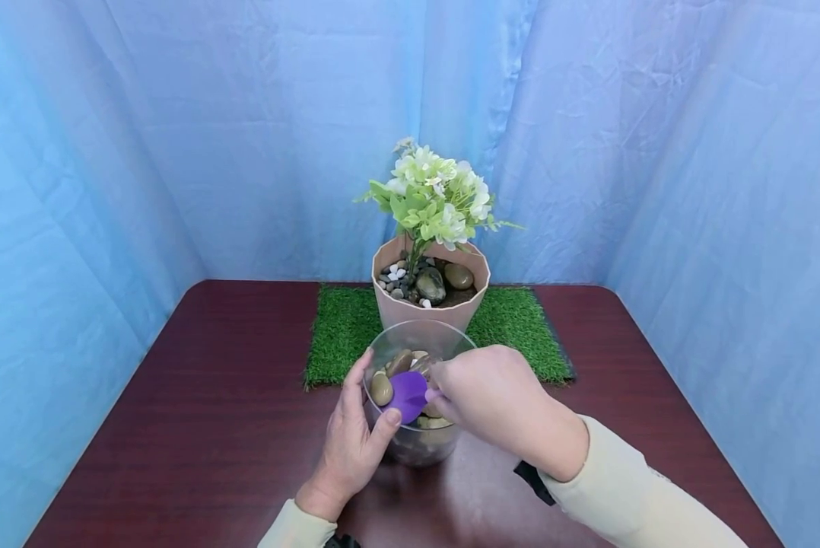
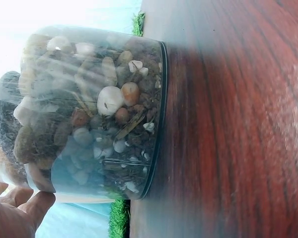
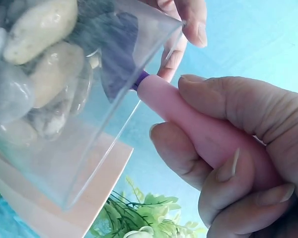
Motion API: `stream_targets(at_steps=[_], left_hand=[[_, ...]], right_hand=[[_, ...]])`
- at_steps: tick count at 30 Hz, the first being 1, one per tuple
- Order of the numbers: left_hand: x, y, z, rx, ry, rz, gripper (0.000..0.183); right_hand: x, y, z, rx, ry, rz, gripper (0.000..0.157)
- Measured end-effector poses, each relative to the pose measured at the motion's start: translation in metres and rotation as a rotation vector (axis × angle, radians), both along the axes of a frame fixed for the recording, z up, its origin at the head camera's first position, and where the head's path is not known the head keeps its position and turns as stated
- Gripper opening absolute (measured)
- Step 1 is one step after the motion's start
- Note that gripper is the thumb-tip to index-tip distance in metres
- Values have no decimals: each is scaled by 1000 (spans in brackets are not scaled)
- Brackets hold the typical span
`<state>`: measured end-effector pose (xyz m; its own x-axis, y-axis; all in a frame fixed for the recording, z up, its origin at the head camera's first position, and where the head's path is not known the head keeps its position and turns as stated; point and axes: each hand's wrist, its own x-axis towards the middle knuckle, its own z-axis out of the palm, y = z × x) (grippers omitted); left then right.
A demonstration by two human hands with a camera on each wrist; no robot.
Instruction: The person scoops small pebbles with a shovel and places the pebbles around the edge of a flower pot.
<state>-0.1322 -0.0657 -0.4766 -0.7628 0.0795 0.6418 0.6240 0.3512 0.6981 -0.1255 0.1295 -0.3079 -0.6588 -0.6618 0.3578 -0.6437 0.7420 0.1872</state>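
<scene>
A clear round container [image 2: 64,99] full of stones and pebbles stands on the table. My left hand [image 1: 354,438] holds it at the near left side of its rim, thumb in front and fingers round the far side. In my right hand [image 1: 495,396] is a small trowel, gripped by its pink handle [image 3: 203,129]. Its purple blade [image 1: 406,397] dips inside the container's mouth among large smooth stones [image 1: 399,363]. A tan stone [image 1: 381,389] lies against the blade's left edge. From the right wrist view, the blade [image 3: 118,57] shows blurred through the clear wall.
Just behind the container stands a pale pink pot [image 1: 427,313] with white flowers [image 1: 444,190], dark soil and stones. The pot sits on a green artificial grass mat [image 1: 519,327]. Blue curtains [image 1: 280,137] enclose the dark red table [image 1: 232,403] at the back and sides.
</scene>
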Motion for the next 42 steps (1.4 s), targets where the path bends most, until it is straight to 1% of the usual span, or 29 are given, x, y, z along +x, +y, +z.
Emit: stream_targets(at_steps=[4, 7, 9, 14, 23, 28, 33, 42], left_hand=[[0, 0, 0, 0, 0, -1, 78], [0, -1, 0, -2, 0, -2, 78], [0, -1, 0, -3, -1, -3, 78], [0, -1, 1, -3, 1, -4, 78], [0, 0, 1, -17, 10, 11, 78], [0, 0, 0, -21, 16, 16, 78], [0, -1, 1, -20, 5, 18, 78], [0, -1, 1, -15, 9, 12, 78]], right_hand=[[2, 6, -7, -43, -6, 1, 33], [2, 11, -11, -82, -27, 1, 21], [2, 14, -14, -102, -30, -5, 17], [0, 21, -21, -144, -37, -21, 18], [0, 30, -28, -230, -89, -41, 16], [-1, 33, -31, -250, -89, -51, 14], [-2, 35, -33, -253, -83, -53, 13], [-2, 36, -37, -276, -41, -47, 13]])
